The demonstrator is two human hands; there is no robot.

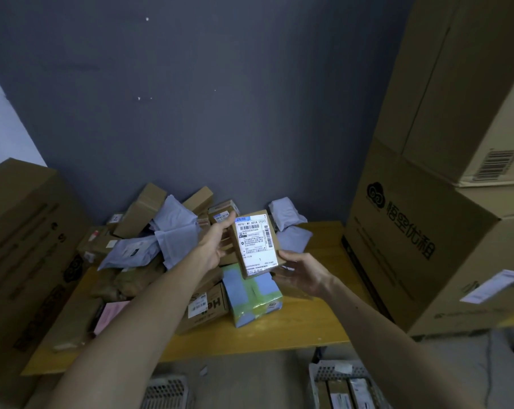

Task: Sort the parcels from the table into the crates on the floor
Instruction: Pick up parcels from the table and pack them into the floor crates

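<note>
Holding a labelled box [255, 243] above the table [308, 326] pile, the left hand [215, 246] grips its left edge and the right hand [304, 274] pinches its lower corner. The right crate [326, 371] holds parcels [339, 392]; the left crate [167, 391] shows only its wall.

Parcels [161, 246] heaped on table [308, 329]; crates [344, 385] below.

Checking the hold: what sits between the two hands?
In the head view, only the labelled box: the left hand grips its left edge, the right hand its lower right corner.
</note>
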